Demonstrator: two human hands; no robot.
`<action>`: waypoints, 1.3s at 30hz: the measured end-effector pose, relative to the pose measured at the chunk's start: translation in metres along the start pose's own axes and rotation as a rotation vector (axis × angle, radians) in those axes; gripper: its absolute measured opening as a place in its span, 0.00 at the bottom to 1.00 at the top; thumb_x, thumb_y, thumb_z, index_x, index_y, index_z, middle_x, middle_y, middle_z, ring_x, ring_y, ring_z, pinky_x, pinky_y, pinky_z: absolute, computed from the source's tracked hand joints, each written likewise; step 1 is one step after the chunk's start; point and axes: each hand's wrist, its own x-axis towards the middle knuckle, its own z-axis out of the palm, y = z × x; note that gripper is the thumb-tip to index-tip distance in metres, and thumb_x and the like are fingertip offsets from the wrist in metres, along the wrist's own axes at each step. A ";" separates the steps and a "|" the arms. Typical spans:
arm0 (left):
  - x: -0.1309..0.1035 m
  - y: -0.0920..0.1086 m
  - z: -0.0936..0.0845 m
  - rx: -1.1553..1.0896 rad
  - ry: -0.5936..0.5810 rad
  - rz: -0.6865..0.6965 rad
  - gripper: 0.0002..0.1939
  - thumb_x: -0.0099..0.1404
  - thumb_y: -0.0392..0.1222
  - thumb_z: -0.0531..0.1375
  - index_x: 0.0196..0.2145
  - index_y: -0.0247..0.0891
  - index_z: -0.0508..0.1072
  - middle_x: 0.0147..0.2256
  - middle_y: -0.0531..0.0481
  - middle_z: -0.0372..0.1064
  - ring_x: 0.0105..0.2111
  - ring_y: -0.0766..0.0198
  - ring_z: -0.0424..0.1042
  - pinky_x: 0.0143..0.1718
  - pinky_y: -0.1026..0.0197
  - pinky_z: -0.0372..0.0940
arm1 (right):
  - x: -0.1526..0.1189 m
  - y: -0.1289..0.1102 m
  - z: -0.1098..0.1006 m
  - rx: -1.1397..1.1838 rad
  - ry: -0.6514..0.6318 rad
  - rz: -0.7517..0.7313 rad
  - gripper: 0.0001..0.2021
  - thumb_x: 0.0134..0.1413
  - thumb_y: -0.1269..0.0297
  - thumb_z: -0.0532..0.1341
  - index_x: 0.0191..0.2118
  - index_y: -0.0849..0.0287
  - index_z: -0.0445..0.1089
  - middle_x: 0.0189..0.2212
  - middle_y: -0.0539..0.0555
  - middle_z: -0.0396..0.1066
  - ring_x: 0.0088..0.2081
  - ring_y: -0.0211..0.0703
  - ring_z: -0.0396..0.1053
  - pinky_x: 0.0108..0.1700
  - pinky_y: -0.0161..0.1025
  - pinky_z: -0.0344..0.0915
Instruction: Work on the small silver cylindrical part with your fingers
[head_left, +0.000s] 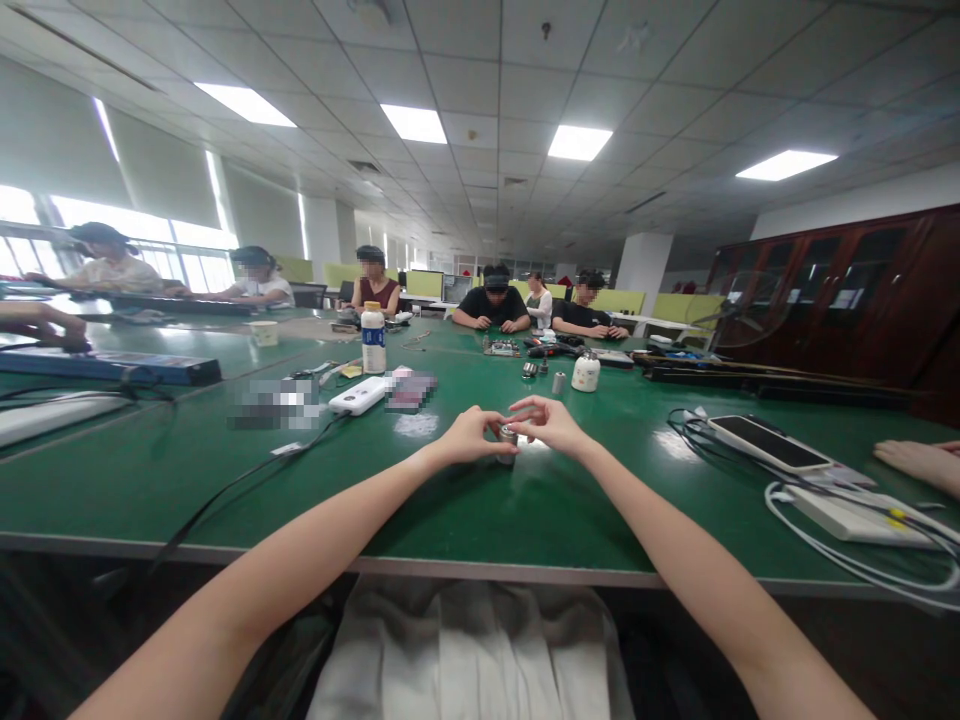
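The person's left hand [478, 437] grasps a small silver metal cylinder [508, 446], thumb and fingers curved around it. The cylinder stands upright at or just above the glossy green tabletop [450, 515], straight ahead of the person at twelve o'clock. The right hand [553, 424] has its fingers bent, their tips at the cylinder's top; whether they grip it or merely touch it cannot be told.

Taken from the cylinder, a second small silver cylinder [559, 382] and a rounded white jar with small dark markings [586, 372] stand near one o'clock. A white plastic power strip [361, 396] lies at ten o'clock, and a white bottle with a blue label [373, 340] stands at eleven.
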 end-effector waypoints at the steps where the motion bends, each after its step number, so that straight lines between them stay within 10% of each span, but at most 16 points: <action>1: 0.000 0.000 0.000 0.002 0.000 0.003 0.21 0.52 0.56 0.68 0.38 0.38 0.79 0.34 0.48 0.78 0.39 0.53 0.71 0.40 0.59 0.61 | -0.001 -0.001 0.005 -0.004 -0.009 -0.013 0.20 0.41 0.60 0.73 0.41 0.61 0.73 0.33 0.58 0.80 0.27 0.40 0.75 0.25 0.33 0.69; 8: 0.000 0.000 0.000 0.012 0.007 -0.001 0.23 0.52 0.57 0.68 0.41 0.39 0.80 0.33 0.49 0.78 0.39 0.53 0.71 0.39 0.60 0.61 | 0.001 0.000 0.007 -0.078 0.072 -0.082 0.17 0.43 0.59 0.71 0.39 0.62 0.74 0.33 0.58 0.80 0.17 0.30 0.62 0.19 0.29 0.58; 29: 0.000 -0.001 0.001 -0.001 0.015 -0.028 0.23 0.50 0.58 0.69 0.38 0.40 0.80 0.33 0.49 0.78 0.40 0.52 0.72 0.41 0.59 0.63 | -0.001 0.003 0.011 -0.094 0.106 -0.055 0.22 0.39 0.53 0.72 0.39 0.61 0.73 0.30 0.56 0.79 0.18 0.34 0.67 0.20 0.31 0.63; 39: 0.006 0.000 -0.002 -0.141 0.089 -0.021 0.19 0.60 0.57 0.63 0.36 0.40 0.83 0.37 0.48 0.81 0.41 0.55 0.76 0.48 0.58 0.64 | -0.001 -0.006 0.007 -0.068 0.393 -0.010 0.23 0.50 0.41 0.61 0.40 0.58 0.66 0.15 0.46 0.69 0.14 0.36 0.65 0.15 0.30 0.59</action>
